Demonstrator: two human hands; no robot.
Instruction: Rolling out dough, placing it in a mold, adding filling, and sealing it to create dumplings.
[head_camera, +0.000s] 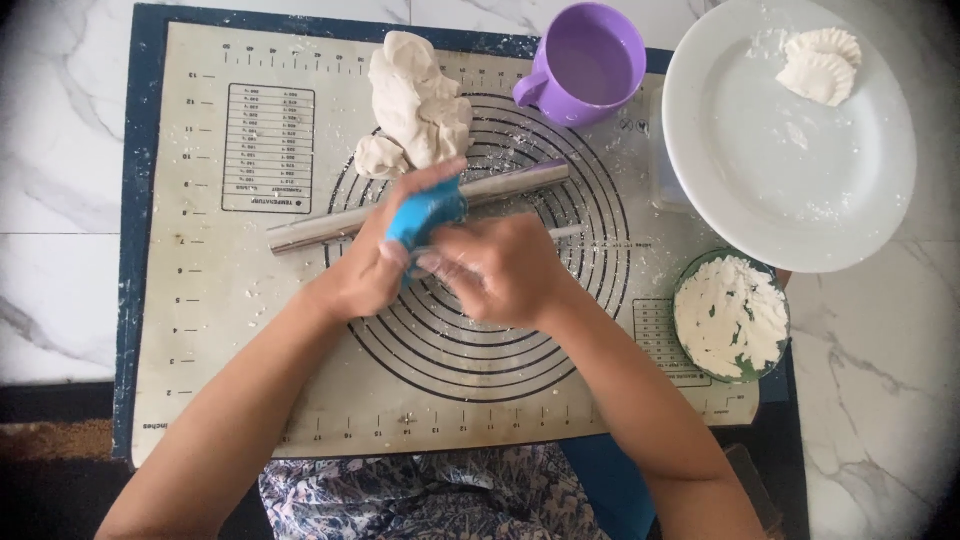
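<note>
My left hand (375, 255) grips a small blue mould (428, 212) above the middle of the pastry mat (250, 300). My right hand (500, 270) meets it from the right, fingertips pressed against the mould's lower edge. Both hands hover over the mat's ring markings. A steel rolling pin (320, 228) lies across the mat just behind the hands. A lump of white dough (418, 100) rests at the mat's far side, with a small dough ball (380, 157) beside it.
A purple mug (590, 65) stands at the back. A white plate (790, 160) on the right carries two shell-shaped dough pieces (822, 62). A green bowl of flour (730, 318) sits near the mat's right edge. Marble counter surrounds the mat.
</note>
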